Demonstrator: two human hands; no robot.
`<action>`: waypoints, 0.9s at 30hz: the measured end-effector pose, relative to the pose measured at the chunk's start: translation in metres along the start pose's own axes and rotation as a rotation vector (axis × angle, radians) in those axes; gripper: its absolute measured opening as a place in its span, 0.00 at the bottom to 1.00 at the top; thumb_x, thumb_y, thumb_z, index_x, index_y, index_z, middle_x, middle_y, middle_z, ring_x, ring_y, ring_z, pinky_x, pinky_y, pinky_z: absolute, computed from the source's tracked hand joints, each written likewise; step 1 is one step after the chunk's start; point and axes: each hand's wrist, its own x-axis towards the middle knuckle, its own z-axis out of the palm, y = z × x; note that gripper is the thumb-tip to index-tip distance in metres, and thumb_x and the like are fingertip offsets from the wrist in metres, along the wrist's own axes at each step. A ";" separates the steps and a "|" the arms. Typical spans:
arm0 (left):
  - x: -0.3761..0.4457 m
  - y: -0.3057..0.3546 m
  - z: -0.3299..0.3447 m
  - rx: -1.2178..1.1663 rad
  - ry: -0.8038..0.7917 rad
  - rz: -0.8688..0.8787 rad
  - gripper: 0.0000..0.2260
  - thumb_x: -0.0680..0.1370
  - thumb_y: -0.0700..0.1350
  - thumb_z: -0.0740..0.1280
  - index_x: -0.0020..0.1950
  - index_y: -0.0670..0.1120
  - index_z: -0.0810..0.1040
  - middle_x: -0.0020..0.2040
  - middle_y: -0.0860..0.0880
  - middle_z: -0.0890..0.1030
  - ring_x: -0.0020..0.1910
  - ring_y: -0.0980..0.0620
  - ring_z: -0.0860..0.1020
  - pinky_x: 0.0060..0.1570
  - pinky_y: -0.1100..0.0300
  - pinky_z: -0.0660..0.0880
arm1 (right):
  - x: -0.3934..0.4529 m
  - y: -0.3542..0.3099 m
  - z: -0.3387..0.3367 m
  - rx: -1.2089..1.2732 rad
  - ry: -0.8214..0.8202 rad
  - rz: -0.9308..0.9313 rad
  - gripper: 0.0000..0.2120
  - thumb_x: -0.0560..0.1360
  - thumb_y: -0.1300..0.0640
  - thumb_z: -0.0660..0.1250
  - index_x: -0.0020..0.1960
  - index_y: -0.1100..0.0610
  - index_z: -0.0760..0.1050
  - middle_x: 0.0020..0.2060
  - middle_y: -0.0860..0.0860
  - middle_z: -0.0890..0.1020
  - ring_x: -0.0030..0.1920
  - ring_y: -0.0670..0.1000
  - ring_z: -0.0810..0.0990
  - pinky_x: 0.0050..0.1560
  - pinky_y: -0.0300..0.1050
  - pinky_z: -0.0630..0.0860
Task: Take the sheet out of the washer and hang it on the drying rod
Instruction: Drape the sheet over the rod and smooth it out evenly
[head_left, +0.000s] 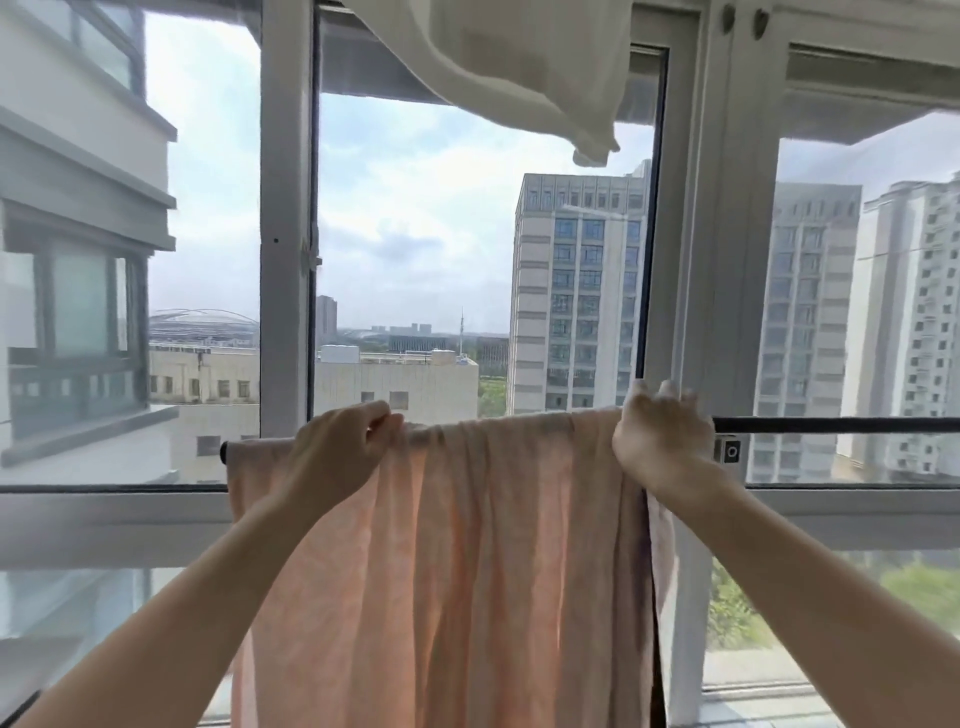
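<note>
Pinching fold of pink sheet (457, 545): left hand (337, 447). Right hand (662, 436) curling fingers over sheet's right edge. Sheet draping over dark drying rod (831, 425), hanging down. Beyond, window frame (285, 208), white cloth (524, 67) overhead.

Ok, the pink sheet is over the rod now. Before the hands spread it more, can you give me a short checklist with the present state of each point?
1. Sheet draped over the drying rod: ok, it hangs down from the rod.
2. Left hand grip: ok, fingers pinch the cloth at the top edge.
3. Right hand grip: ok, it holds the sheet's right end on the rod.
4. Sheet spread flat: not ok, it is bunched in folds between the hands.
5. Free rod to the right: ok, bare rod shows past the right hand.
6. Bottom edge off the floor: cannot tell, it runs out of view.
</note>
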 end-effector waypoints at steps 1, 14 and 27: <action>0.001 -0.001 -0.002 -0.010 -0.013 -0.001 0.15 0.80 0.51 0.63 0.35 0.48 0.74 0.26 0.54 0.74 0.28 0.56 0.74 0.38 0.55 0.75 | -0.006 -0.009 -0.004 -0.020 0.018 -0.045 0.15 0.76 0.59 0.59 0.63 0.60 0.69 0.60 0.59 0.71 0.61 0.61 0.68 0.56 0.54 0.72; -0.009 -0.004 -0.010 -0.005 0.000 0.029 0.15 0.81 0.52 0.63 0.36 0.49 0.76 0.26 0.54 0.75 0.27 0.58 0.75 0.35 0.60 0.75 | -0.019 -0.085 0.022 0.425 0.106 -0.672 0.06 0.79 0.59 0.61 0.50 0.56 0.78 0.45 0.50 0.80 0.47 0.51 0.78 0.50 0.52 0.77; -0.002 -0.002 -0.009 -0.196 0.008 -0.025 0.14 0.80 0.49 0.65 0.36 0.46 0.78 0.27 0.51 0.78 0.27 0.51 0.78 0.34 0.51 0.78 | 0.025 -0.019 0.018 0.375 0.143 -0.196 0.05 0.79 0.64 0.59 0.46 0.62 0.73 0.44 0.60 0.78 0.45 0.58 0.78 0.49 0.51 0.75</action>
